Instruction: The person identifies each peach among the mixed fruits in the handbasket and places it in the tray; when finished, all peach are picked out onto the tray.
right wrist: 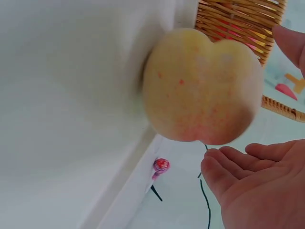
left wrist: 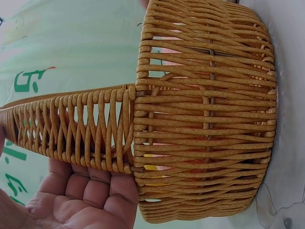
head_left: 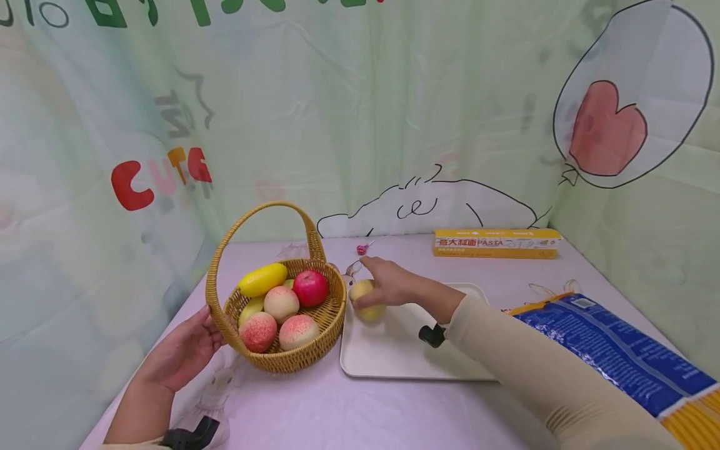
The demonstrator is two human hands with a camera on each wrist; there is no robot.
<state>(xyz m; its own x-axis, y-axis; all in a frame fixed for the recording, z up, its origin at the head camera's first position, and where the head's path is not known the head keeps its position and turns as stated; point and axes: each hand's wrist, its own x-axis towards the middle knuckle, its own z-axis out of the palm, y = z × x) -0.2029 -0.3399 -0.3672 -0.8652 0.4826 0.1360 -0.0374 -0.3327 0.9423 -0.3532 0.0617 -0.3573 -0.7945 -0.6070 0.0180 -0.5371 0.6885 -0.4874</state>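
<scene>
A wicker basket [head_left: 298, 359] of fruit stands at the left. My left hand [head_left: 182, 353] is at its left side; in the left wrist view the fingers [left wrist: 95, 191] pass behind the base of the handle [left wrist: 71, 124], with the thumb at the frame's left edge. A pale yellow peach [head_left: 368, 306] sits at the left end of the white tray [head_left: 405, 365]. Over it reaches my right hand [head_left: 394, 284]; in the right wrist view, thumb and fingers [right wrist: 233, 167] are spread on either side of the peach [right wrist: 200, 90], with gaps showing between.
Inside the basket lie a yellow banana-like fruit [head_left: 263, 279], a red apple [head_left: 310, 288] and several peaches. A lollipop [head_left: 362, 249] lies behind the tray, a pasta box [head_left: 495, 244] at the back right, and a blue bag [head_left: 613, 350] at the right, partly behind the right sleeve.
</scene>
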